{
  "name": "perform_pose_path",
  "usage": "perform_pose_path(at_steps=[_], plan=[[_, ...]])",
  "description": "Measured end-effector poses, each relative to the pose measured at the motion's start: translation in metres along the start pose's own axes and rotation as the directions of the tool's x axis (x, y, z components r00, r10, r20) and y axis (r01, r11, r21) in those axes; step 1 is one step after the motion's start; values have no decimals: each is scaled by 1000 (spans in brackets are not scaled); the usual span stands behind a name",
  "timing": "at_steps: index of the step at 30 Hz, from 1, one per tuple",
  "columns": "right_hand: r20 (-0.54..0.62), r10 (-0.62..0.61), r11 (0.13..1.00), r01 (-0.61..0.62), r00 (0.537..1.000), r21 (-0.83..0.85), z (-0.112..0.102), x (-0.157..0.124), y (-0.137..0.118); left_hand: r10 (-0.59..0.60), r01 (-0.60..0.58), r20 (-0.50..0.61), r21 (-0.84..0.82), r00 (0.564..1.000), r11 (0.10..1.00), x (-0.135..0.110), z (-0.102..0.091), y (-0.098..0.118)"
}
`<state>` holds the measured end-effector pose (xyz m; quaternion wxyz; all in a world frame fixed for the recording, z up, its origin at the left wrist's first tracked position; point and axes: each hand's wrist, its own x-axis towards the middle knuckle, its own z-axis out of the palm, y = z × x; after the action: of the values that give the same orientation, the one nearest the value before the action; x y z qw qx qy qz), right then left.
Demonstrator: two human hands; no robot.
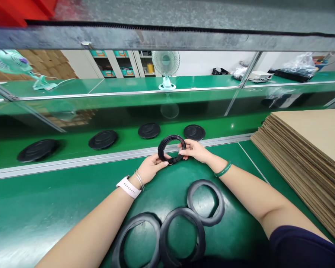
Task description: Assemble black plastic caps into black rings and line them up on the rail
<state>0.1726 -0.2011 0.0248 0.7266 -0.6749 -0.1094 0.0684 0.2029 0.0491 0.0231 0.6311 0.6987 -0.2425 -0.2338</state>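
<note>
Between my two hands is a glossy black ring, raised above the near edge of the green belt. My left hand grips its lower left side, thumb on the front. On its right side, my right hand pinches the rim with thumb and fingers. Three wider matte black rings lie on the green table below my hands: a right one, a middle one and a left one. The left and middle rings reach toward the bottom edge of the view.
Several black discs, one among them, sit on the green belt behind a metal rail. A tall stack of cardboard sheets stands at right. A metal beam crosses overhead. Beyond the clear panel stands a small fan.
</note>
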Motion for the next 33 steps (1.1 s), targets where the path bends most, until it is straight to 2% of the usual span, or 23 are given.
perform_pose_path(at_steps=[4,9,14,22,29,31,33], plan=[[90,-4,1000,2,996,22,-3,-3,-3,-3,3,-5,39,1000,999,0,-1,-2],[148,-7,1000,7,989,6,-5,-3,-4,-1,2,-13,90,1000,996,1,-2,-3],[235,55,998,-47,971,-41,-14,-3,-4,13,-14,11,122,1000,992,0,-2,-1],[157,55,996,-43,986,-75,-21,-3,-5,10,-14,41,98,999,995,-1,-2,-1],[247,-32,996,51,969,-73,-7,-5,-11,7,-2,81,-59,997,998,-2,-3,4],[187,-73,995,85,980,-52,-2,-3,-8,-2,8,73,-77,997,997,-2,-4,4],[61,-117,992,120,991,-45,1,-1,-3,-16,22,63,-94,998,995,-1,-4,3]])
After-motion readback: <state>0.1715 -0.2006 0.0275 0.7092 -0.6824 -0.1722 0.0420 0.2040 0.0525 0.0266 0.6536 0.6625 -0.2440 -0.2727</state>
